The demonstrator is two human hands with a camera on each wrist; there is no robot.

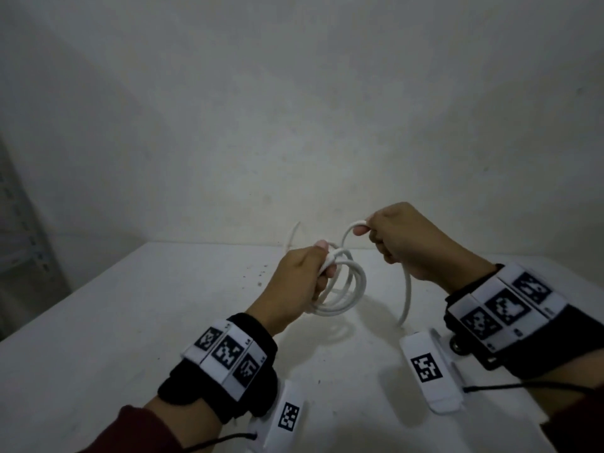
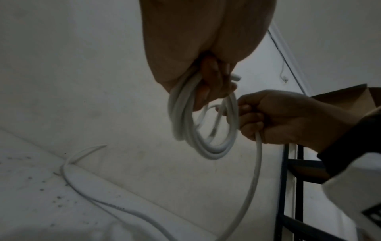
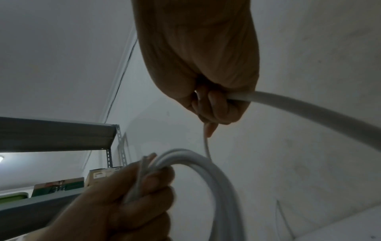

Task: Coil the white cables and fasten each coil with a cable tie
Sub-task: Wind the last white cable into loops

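A white cable is partly wound into a coil (image 1: 343,289) of several loops that hangs above the white table (image 1: 130,322). My left hand (image 1: 302,276) grips the top of the coil (image 2: 198,127), fingers curled round the bundled strands. My right hand (image 1: 392,237), up and to the right, holds the free run of the cable (image 1: 407,295): it arcs over from the coil into my fist and trails down to the table. In the right wrist view the cable (image 3: 309,110) leaves my fist to the right, and the left hand (image 3: 123,203) holds the loops (image 3: 206,164) below. No cable tie is in view.
Another stretch of white cable (image 2: 86,192) lies on the table along the far wall, its end (image 1: 291,237) curving up behind the left hand. A metal shelf rack (image 3: 51,135) with boxes stands at the left, another dark rack (image 2: 292,187) at the right.
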